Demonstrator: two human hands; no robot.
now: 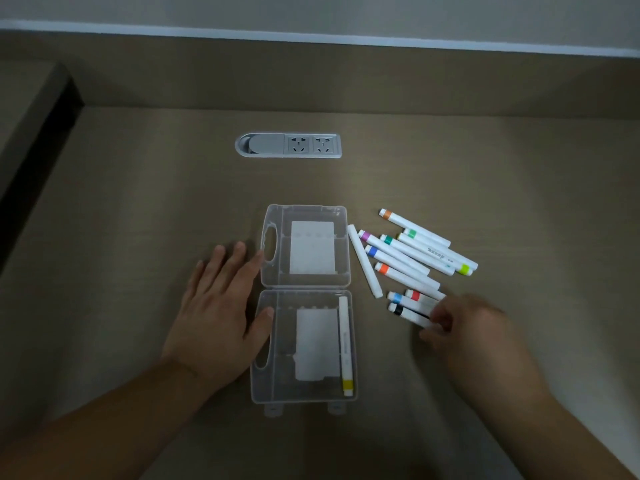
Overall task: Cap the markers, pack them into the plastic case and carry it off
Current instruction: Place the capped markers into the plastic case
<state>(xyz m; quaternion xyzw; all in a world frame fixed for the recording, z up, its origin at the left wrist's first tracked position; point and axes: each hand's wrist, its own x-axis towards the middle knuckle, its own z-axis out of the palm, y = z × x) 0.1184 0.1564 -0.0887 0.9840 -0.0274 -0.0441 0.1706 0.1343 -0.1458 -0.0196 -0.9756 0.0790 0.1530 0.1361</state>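
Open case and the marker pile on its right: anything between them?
Head view: one plain white marker lies slanted on the desk between the case and the pile, close to the case's upper right edge.

The right hand, at the lower right of the frame, is smeared by motion blur, so how its fingers lie on the black-banded marker cannot be told. It covers the near ends of that marker, the blue-banded marker and the red-banded marker. Both forearms are cut off by the bottom edge. The print on the yellow-banded marker in the plastic case is too small to read. The worktop runs out of frame at both sides.
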